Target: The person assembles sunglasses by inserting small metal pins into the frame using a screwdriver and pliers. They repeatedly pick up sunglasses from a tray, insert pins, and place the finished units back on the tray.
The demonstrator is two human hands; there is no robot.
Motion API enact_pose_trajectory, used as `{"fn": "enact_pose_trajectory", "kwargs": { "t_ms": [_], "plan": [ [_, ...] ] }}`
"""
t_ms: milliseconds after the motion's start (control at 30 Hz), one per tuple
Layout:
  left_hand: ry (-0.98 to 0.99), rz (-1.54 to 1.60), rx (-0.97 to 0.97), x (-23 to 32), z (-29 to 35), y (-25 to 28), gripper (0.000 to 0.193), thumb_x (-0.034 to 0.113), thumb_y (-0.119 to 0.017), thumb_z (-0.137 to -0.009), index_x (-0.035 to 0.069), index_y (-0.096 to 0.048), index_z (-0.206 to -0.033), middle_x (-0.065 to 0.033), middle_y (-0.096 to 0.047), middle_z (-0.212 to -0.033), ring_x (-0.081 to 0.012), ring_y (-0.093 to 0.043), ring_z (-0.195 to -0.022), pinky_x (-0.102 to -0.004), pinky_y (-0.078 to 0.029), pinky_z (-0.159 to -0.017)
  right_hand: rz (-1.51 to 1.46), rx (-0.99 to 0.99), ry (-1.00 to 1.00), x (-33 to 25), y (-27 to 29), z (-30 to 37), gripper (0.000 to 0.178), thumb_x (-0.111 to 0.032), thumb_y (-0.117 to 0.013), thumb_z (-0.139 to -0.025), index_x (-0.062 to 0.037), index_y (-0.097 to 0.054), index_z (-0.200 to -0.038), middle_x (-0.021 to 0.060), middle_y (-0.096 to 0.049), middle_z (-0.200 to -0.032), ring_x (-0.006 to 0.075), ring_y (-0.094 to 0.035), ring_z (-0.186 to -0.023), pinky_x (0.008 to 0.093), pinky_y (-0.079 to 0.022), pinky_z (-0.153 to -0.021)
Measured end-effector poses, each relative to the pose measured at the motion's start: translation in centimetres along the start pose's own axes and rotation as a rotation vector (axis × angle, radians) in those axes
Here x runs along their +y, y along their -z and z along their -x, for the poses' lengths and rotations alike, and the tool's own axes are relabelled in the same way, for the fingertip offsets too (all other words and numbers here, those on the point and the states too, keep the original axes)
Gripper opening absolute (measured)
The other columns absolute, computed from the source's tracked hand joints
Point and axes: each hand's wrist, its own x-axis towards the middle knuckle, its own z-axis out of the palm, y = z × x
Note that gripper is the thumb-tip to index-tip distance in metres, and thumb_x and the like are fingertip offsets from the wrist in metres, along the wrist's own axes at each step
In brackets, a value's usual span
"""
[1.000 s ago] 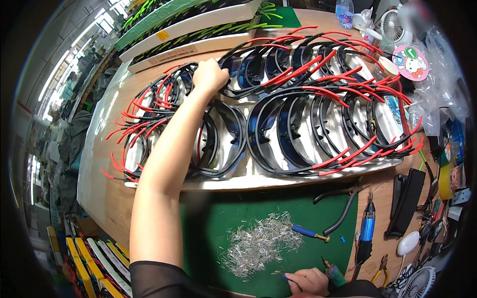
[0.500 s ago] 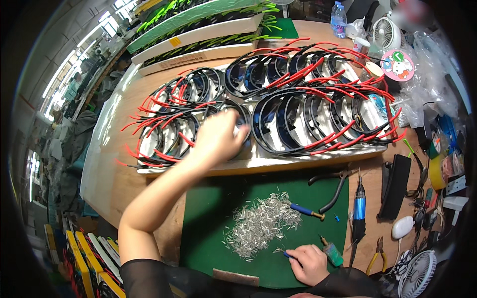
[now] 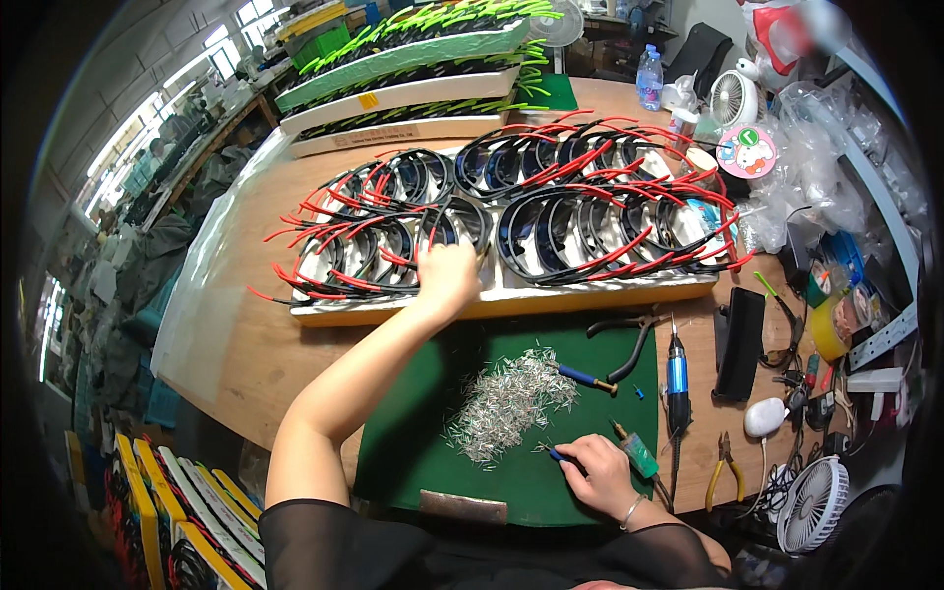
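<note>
A shallow tray (image 3: 590,297) with a yellow front side holds several dark curved pieces (image 3: 531,236) with black bands and red ends. Over the tray's front middle, my left hand (image 3: 449,277) has its fingers curled at one of these pieces; what lies inside them is hidden. My right hand (image 3: 602,470) rests on the green mat (image 3: 393,462), pinching a small blue piece (image 3: 557,453). Thin metal slivers (image 3: 542,447) lie at its tip. Left of that hand spreads a loose pile of small silvery pins (image 3: 511,408).
A blue-handled tool (image 3: 590,380) and black-handled pliers (image 3: 629,354) lie right of the pile. Further right are a blue pen-shaped power tool (image 3: 677,379), a green bottle (image 3: 641,456), yellow-handled pliers (image 3: 726,474) and a white fan (image 3: 814,503). Stacked boxes (image 3: 403,131) stand behind the tray.
My left hand has come down toward the tray's front edge, its fingers now more curled. My right hand still pinches the blue piece. The whole view has shifted a little.
</note>
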Motion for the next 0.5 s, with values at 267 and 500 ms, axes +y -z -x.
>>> {"fn": "enact_pose_trajectory", "kwargs": {
  "t_ms": [267, 500],
  "plan": [
    [0.001, 0.961, 0.337, -8.8, 1.6, 6.3, 0.023, 0.021, -0.059, -0.083, -0.001, -0.058, -0.091, -0.0068, -0.060, -0.070, -0.0121, -0.053, -0.066, -0.0284, -0.044, -0.062, -0.001, -0.006, 0.017, -0.3, -0.9, 0.5, 0.015, -0.008, -0.062, -0.072, -0.0071, -0.063, -0.088, 0.0070, -0.057, -0.079, 0.0243, -0.057, -0.073, 0.0330, -0.047, -0.062],
    [-0.073, 0.513, 0.469, -12.5, 17.1, 11.9, 0.022, 0.000, -0.062, -0.074, 0.000, -0.058, -0.095, -0.0154, -0.055, -0.076, -0.0279, -0.053, -0.069, -0.0333, -0.044, -0.072, 0.084, 0.072, 0.059, 0.1, -0.5, 0.6, 0.015, -0.005, -0.062, -0.071, -0.0058, -0.062, -0.086, 0.0094, -0.058, -0.079, 0.0274, -0.057, -0.073, 0.0354, -0.046, -0.063]
  ]
}}
